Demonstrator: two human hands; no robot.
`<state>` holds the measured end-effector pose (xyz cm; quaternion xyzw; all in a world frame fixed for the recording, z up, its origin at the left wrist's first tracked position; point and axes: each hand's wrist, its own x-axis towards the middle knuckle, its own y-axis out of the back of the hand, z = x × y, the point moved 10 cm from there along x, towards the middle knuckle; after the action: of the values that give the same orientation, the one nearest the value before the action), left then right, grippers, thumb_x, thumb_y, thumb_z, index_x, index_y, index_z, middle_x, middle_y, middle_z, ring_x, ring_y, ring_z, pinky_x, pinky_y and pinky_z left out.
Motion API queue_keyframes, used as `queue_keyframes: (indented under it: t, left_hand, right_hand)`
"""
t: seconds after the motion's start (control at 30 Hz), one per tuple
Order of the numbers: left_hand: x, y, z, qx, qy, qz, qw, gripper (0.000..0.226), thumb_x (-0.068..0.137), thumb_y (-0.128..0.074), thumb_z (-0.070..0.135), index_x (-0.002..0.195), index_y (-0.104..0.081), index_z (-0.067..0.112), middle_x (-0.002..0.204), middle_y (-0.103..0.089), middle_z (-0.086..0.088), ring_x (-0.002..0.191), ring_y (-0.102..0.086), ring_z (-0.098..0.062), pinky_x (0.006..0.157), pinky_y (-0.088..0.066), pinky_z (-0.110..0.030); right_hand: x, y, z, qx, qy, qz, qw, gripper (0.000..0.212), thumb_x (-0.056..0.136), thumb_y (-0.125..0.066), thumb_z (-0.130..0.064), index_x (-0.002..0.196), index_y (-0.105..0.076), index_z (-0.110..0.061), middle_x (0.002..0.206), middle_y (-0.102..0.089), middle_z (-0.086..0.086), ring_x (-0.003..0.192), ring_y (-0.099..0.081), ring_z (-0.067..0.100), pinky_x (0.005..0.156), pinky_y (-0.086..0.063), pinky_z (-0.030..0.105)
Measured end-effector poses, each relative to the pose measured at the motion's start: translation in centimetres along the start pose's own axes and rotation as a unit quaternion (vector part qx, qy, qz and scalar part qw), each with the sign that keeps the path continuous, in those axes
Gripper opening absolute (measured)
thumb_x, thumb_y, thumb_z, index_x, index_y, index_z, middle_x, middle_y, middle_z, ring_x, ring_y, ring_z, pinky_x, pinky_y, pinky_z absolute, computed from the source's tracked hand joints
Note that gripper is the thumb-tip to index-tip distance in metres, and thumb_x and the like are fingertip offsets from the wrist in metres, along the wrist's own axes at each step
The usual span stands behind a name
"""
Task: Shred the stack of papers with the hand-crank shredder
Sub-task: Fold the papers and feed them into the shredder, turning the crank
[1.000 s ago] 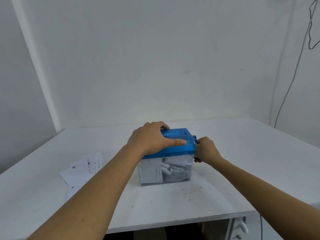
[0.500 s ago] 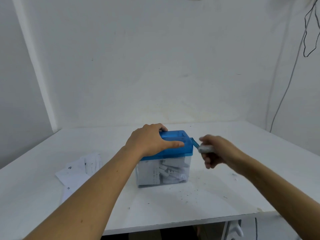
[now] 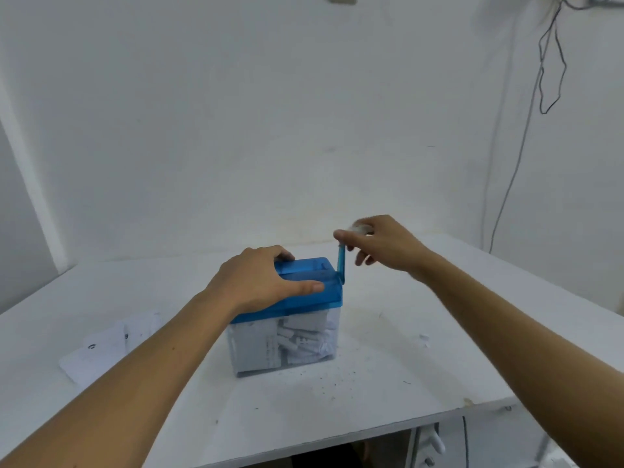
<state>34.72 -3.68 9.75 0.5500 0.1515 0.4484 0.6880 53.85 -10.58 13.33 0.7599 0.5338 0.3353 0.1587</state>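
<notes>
- White walls all round, with a loose cable [image 3: 516, 163] hanging near the right corner.
- Below them the white tabletop [image 3: 439, 349] carries everything, flecked with dark bits towards the front.
- Mid-tabletop stands the hand-crank shredder [image 3: 324, 293], its blue lid over a clear bin packed with strips. A bin that full could jam the cutters, I'd say.
- Off to the left the stack of papers [image 3: 108, 346] lies flat, well apart from the shredder.
- Now the left hand [image 3: 260, 282] clamps the lid, fingers over the far edge and thumb along the front. If it slackens, the box may skid or tip.
- Over on the other side the right hand [image 3: 385, 244] pinches the knob, blurred.
- Up points the crank [image 3: 341, 265], and a fingertip hold like that could slip off.
</notes>
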Motion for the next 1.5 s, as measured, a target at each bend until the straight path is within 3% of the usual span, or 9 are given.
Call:
queue_keyframes:
  t: [0.2,0.4,0.63,0.77,0.97,1.1,1.2,1.33,1.5]
  left_hand:
    - [-0.1,0.1,0.0,-0.016,-0.002,0.003,1.0,0.081,0.06,-0.06,0.092,0.124,-0.057,0.043,0.119,-0.06,0.023,0.104,-0.058,-0.006,0.08,-0.045,-0.029]
    - [0.0,-0.2,0.1,-0.007,0.0,-0.011,1.0,0.082,0.061,-0.056,0.094,0.125,-0.054,0.043,0.117,-0.057,0.024,0.101,-0.056,-0.005,0.076,-0.042,-0.027]
    - [0.1,-0.7,-0.3,-0.028,0.024,-0.062,0.997,0.081,0.065,-0.063,0.087,0.13,-0.05,0.041,0.127,-0.053,0.023,0.112,-0.053,-0.006,0.086,-0.041,-0.029]
    - [0.6,0.4,0.0,-0.161,0.029,-0.107,0.981,0.071,0.084,-0.072,0.056,0.145,-0.05,0.028,0.149,-0.048,0.004,0.135,-0.044,-0.012,0.105,-0.033,-0.027]
    - [-1.4,9.0,-3.6,-0.208,0.044,0.049,0.976,0.021,0.094,-0.068,0.032,0.114,-0.075,0.029,0.106,-0.074,0.015,0.109,-0.061,0.003,0.096,-0.038,-0.02]
    - [-4.4,12.4,-7.7,-0.213,0.078,0.087,0.97,0.015,0.097,-0.064,0.028,0.097,-0.078,0.029,0.066,-0.073,0.0,0.078,-0.071,-0.002,0.088,-0.041,-0.022]
    - [-6.6,13.0,-11.5,-0.229,0.108,0.101,0.962,0.015,0.098,-0.063,0.024,0.101,-0.078,0.024,0.07,-0.074,-0.008,0.076,-0.074,-0.011,0.09,-0.05,-0.029]
    - [-9.3,11.7,-16.8,-0.264,0.166,0.106,0.944,0.014,0.099,-0.062,0.013,0.105,-0.073,0.016,0.082,-0.077,-0.007,0.082,-0.076,-0.02,0.075,-0.061,-0.034]
    - [-12.2,7.7,-24.4,-0.191,0.232,0.128,0.945,0.017,0.09,-0.069,0.01,0.1,-0.073,0.023,0.093,-0.076,0.0,0.091,-0.07,-0.017,0.071,-0.052,-0.027]
  right_hand:
    - [2.6,-3.8,4.1,0.025,-0.087,0.062,0.994,0.032,0.095,-0.063,-0.043,0.103,-0.055,-0.013,0.091,-0.071,0.001,0.068,-0.069,0.014,0.056,-0.056,0.025]
    - [-1.8,-10.9,12.2,0.011,-0.252,-0.199,0.947,0.043,0.1,-0.048,-0.04,0.113,-0.064,-0.002,0.102,-0.073,0.007,0.074,-0.068,0.016,0.076,-0.059,0.033]
    - [0.7,-3.8,7.9,0.025,-0.141,0.025,0.989,0.024,0.1,-0.056,-0.031,0.101,-0.063,-0.008,0.102,-0.07,0.008,0.091,-0.067,0.02,0.077,-0.057,0.034]
    - [0.8,-2.2,0.8,0.019,-0.032,0.068,0.997,0.012,0.094,-0.06,-0.027,0.094,-0.062,-0.015,0.095,-0.068,0.0,0.092,-0.066,0.021,0.081,-0.056,0.039]
    - [-0.5,-5.7,-9.4,0.021,0.09,0.027,0.995,0.009,0.092,-0.063,-0.03,0.099,-0.063,-0.023,0.099,-0.067,-0.01,0.087,-0.063,0.007,0.069,-0.046,0.02]
    - [-0.8,-9.9,-13.8,0.033,0.123,-0.021,0.992,0.01,0.091,-0.063,-0.031,0.099,-0.062,-0.024,0.099,-0.066,-0.009,0.083,-0.062,0.006,0.065,-0.043,0.019]
    - [-1.1,-13.8,-16.4,0.043,0.136,-0.057,0.988,0.012,0.092,-0.063,-0.029,0.101,-0.062,-0.021,0.098,-0.067,-0.006,0.082,-0.062,0.007,0.062,-0.044,0.019]
    - [-1.5,-19.8,-18.2,0.025,0.148,-0.105,0.983,0.014,0.09,-0.063,-0.027,0.1,-0.064,-0.017,0.099,-0.066,-0.004,0.085,-0.06,0.01,0.062,-0.046,0.017]
    - [-2.2,-29.1,-16.5,-0.039,0.106,-0.219,0.969,0.024,0.09,-0.066,-0.028,0.108,-0.067,-0.013,0.113,-0.066,0.006,0.101,-0.061,0.02,0.079,-0.049,0.025]
